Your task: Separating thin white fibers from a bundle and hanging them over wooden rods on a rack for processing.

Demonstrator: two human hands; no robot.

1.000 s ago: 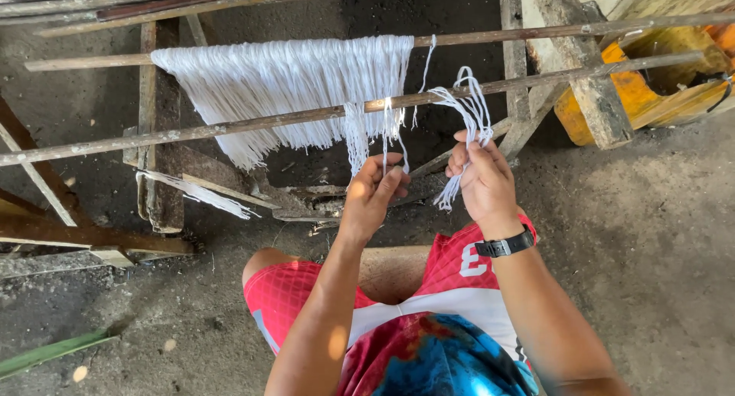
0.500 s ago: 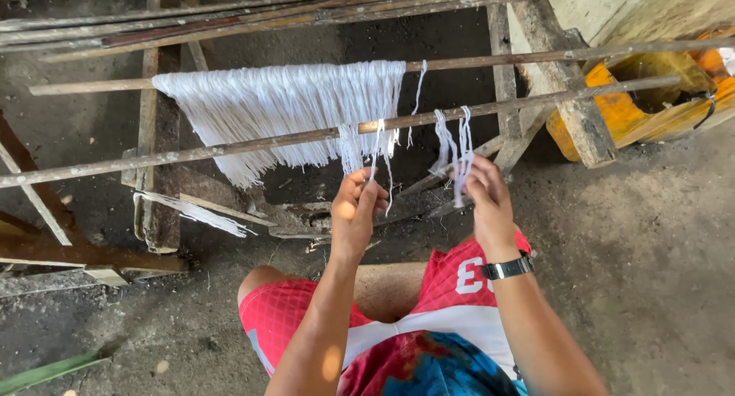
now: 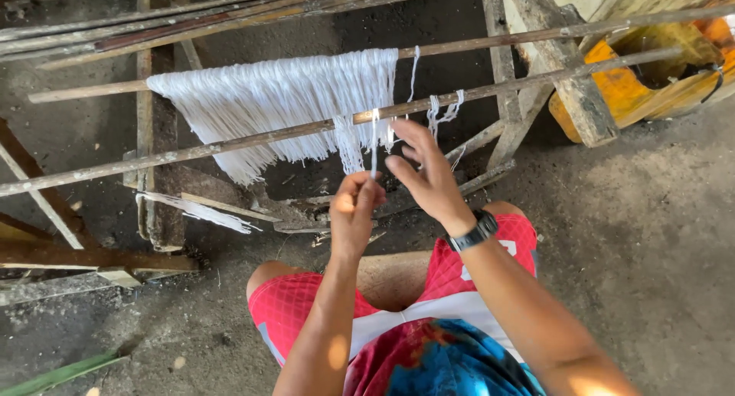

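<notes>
A sheet of white threads (image 3: 283,97) hangs over two thin wooden rods (image 3: 230,143) of a rough frame. My left hand (image 3: 356,208) pinches the lower end of a single white strand (image 3: 374,140) that drops from the front rod. My right hand (image 3: 429,174) is just to its right, fingers spread, touching loose white strands (image 3: 444,109) that hang near the rod. A black watch (image 3: 473,232) is on my right wrist. I sit low in red shorts (image 3: 306,304).
Wooden posts and slats (image 3: 149,120) stand left of the threads and bamboo poles (image 3: 230,17) lie across the top. An orange-yellow container (image 3: 612,97) sits at the upper right behind a thick post (image 3: 563,67). The ground is bare concrete (image 3: 658,235).
Both hands have shifted left along the front rod. My right hand has let go of the bunch of loose strands; my left hand now pinches a single hanging strand.
</notes>
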